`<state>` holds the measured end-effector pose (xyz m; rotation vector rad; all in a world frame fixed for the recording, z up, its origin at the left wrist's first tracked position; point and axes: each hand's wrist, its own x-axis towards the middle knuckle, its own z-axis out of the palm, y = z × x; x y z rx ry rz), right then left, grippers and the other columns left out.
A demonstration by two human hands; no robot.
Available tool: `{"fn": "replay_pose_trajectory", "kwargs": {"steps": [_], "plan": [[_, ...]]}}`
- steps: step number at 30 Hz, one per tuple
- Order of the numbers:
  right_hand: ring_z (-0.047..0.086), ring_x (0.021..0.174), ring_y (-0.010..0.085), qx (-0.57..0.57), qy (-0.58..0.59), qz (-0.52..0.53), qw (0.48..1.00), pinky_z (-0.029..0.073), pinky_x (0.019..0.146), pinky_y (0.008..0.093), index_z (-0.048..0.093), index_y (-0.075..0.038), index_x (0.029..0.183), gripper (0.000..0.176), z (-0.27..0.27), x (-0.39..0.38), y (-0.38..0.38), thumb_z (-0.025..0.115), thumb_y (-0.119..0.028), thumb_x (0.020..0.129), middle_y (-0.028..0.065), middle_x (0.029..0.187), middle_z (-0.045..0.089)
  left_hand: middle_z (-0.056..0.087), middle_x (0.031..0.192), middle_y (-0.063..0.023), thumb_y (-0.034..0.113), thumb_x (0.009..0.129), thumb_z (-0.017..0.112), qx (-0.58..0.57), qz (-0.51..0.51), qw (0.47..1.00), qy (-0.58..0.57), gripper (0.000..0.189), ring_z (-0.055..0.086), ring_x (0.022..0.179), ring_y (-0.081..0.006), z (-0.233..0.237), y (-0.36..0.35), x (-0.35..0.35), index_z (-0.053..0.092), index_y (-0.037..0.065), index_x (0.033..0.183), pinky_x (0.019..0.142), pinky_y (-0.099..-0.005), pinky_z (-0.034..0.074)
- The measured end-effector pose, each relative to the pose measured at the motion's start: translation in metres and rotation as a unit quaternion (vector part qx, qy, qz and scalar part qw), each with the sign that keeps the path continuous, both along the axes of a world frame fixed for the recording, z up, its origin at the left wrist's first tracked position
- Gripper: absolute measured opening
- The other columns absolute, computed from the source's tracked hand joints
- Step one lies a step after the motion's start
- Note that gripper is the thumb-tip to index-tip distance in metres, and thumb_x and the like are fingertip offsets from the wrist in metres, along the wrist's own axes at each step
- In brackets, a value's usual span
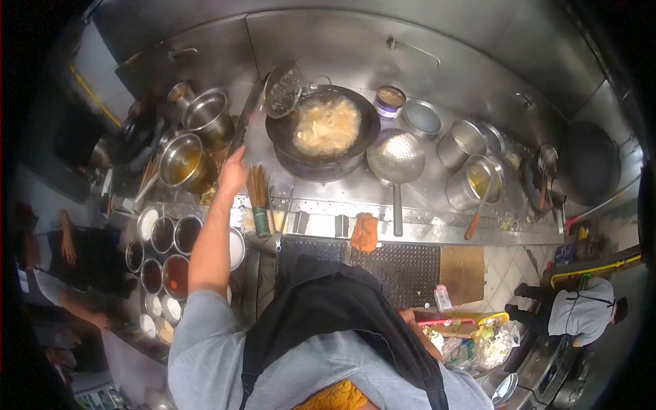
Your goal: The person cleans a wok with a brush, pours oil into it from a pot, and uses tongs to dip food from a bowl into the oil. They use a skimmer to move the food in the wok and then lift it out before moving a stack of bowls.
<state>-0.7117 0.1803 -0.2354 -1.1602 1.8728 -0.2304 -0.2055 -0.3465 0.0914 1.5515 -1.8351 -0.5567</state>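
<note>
My left hand (234, 172) reaches forward on the left, its fingers closed around a dark handle. That handle appears to run up to a round wire skimmer (283, 90), tilted above the left rim of a black wok (372, 130). Pale golden food (328, 126) bubbles in oil inside the wok. Down by my right side, my right hand (408, 316) shows only in part beside my black apron (328, 301). Its fingers are mostly hidden, and a pink-edged container (441, 321) is close to it.
Right of the wok lie a perforated ladle (395, 156) and metal pots (475, 181). Left are pots of liquid (183, 164), a bamboo brush (258, 198) and sauce tubs (175, 273). An orange cloth (364, 232) hangs at the counter edge. A person (581, 311) is at right; others stand left.
</note>
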Motion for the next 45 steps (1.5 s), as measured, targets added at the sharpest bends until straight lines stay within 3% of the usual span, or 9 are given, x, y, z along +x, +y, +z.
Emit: {"fn": "replay_pose_trajectory", "kwargs": {"steps": [2,4,8,13,27,30,36,38,45], "plan": [[0.065,0.068,0.0228,0.13,-0.158,-0.249,0.946,0.05,0.053,0.0421,0.066,-0.008,0.082,0.017,0.022,0.004,0.001,0.061,-0.023,0.079,0.0076,0.073,0.064,0.058,0.126,-0.0251,0.006,0.086,0.047,0.099,0.054,0.989,-0.1,0.046,0.055,0.12,-0.0363,0.029,-0.004,-0.004,0.055,0.005,0.131,0.101,-0.0391,0.044],[0.065,0.07,0.023,-0.13,0.18,0.352,0.909,0.051,0.056,0.0413,0.065,-0.008,0.091,0.019,0.007,-0.013,0.012,0.06,-0.024,0.08,0.0075,0.077,0.065,0.062,0.118,-0.0245,0.004,0.084,0.046,0.061,0.034,0.988,-0.136,0.048,0.058,0.114,-0.0386,0.012,-0.017,0.012,0.056,0.007,0.131,0.096,-0.0432,0.046],[0.066,0.075,0.0258,0.09,-0.084,-0.083,0.989,0.053,0.065,0.0386,0.066,-0.011,0.08,0.017,0.046,0.001,0.013,0.067,-0.025,0.071,0.0086,0.081,0.067,0.069,0.099,-0.0191,0.004,0.085,0.046,-0.004,-0.121,0.987,-0.101,0.045,0.068,0.077,-0.0341,-0.034,-0.02,0.03,0.056,0.007,0.129,0.068,-0.0421,0.053],[0.066,0.072,0.0254,-0.153,0.076,0.068,0.983,0.053,0.063,0.0405,0.064,-0.014,0.073,0.02,-0.063,-0.024,0.074,0.076,-0.023,0.06,0.007,0.073,0.067,0.047,0.069,0.0016,0.005,0.093,0.044,0.44,-0.053,0.867,0.227,0.043,0.034,0.043,-0.0047,0.02,0.036,-0.013,0.044,0.011,0.135,0.035,-0.0226,0.025],[0.054,0.05,0.0199,-0.186,-0.179,0.044,0.965,0.043,0.041,0.0363,0.063,-0.007,0.088,0.025,-0.062,-0.027,0.028,0.042,-0.02,0.094,0.0066,0.064,0.058,0.048,0.068,0.0011,0.005,0.093,0.044,0.432,-0.043,0.79,0.432,0.055,0.034,0.044,-0.0056,0.019,0.096,-0.03,0.031,0.008,0.146,0.036,-0.0219,0.027],[0.051,0.047,0.0186,-0.2,0.081,0.199,0.956,0.042,0.039,0.0345,0.063,-0.008,0.095,0.024,-0.037,-0.021,0.019,0.042,-0.019,0.094,0.0056,0.062,0.055,0.047,0.067,0.0035,0.005,0.091,0.048,0.372,-0.017,0.838,0.399,0.052,0.029,0.043,-0.0039,0.008,0.095,-0.039,0.04,0.01,0.142,0.035,-0.0215,0.021],[0.055,0.049,0.0181,-0.018,-0.01,0.135,0.991,0.043,0.038,0.0351,0.064,-0.007,0.094,0.02,-0.005,0.002,0.011,0.047,-0.014,0.089,0.0061,0.066,0.059,0.062,0.08,-0.0057,0.009,0.089,0.05,0.032,-0.028,0.997,0.059,0.047,0.054,0.059,-0.0145,-0.069,0.057,-0.032,0.05,0.001,0.135,0.055,-0.0306,0.046],[0.055,0.049,0.0175,-0.038,0.042,0.175,0.983,0.042,0.038,0.0344,0.064,-0.006,0.094,0.019,-0.007,0.005,0.014,0.047,-0.013,0.088,0.0071,0.067,0.06,0.055,0.131,-0.0248,0.009,0.092,0.048,0.132,-0.005,0.989,0.067,0.043,0.049,0.127,-0.0358,-0.022,0.071,-0.046,0.05,-0.002,0.133,0.107,-0.0359,0.037],[0.059,0.054,0.018,0.053,-0.106,-0.164,0.979,0.044,0.04,0.0319,0.066,-0.004,0.098,0.022,0.016,0.028,0.01,0.049,-0.016,0.09,0.011,0.074,0.064,0.057,0.129,-0.0245,0.008,0.092,0.049,0.077,-0.028,0.996,0.045,0.042,0.052,0.123,-0.0359,-0.028,0.065,-0.039,0.051,-0.002,0.133,0.104,-0.0367,0.04]]}}
